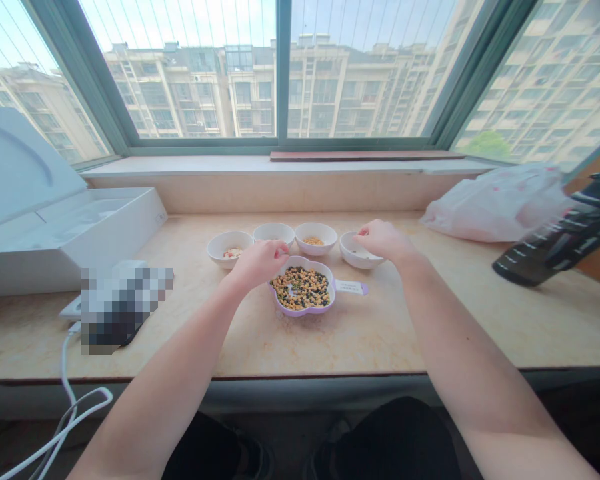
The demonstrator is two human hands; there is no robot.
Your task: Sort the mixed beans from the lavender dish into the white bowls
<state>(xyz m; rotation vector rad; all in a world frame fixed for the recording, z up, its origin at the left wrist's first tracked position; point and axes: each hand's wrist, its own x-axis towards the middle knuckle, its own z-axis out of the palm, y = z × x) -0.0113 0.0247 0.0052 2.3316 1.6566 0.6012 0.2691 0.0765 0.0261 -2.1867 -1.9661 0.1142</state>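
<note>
A purple-rimmed, flower-shaped dish (306, 311) with a short handle holds mixed beans (307, 283), pale yellow, black and green. Over its upper left edge is my left hand (263, 259), fingers pinched together; whatever they grip is too small to make out. It partly covers a white bowl (273, 230) behind it. My right hand (383, 239) hangs over the rightmost white bowl (361, 259), thumb and fingertips together, and their contents do not show. A few small dark bits lie in that bowl. Yellow beans (313, 241) sit in the bowl beside it. Reddish and pale pieces (233, 253) fill the leftmost bowl's bottom.
An open white box (75, 233) stands at the left, with a blurred-out dark object (125, 307) and a white cable (66, 373) before it. At the right are a plastic bag (495, 203) and a black bottle (555, 233). Windows rise behind the counter (330, 347).
</note>
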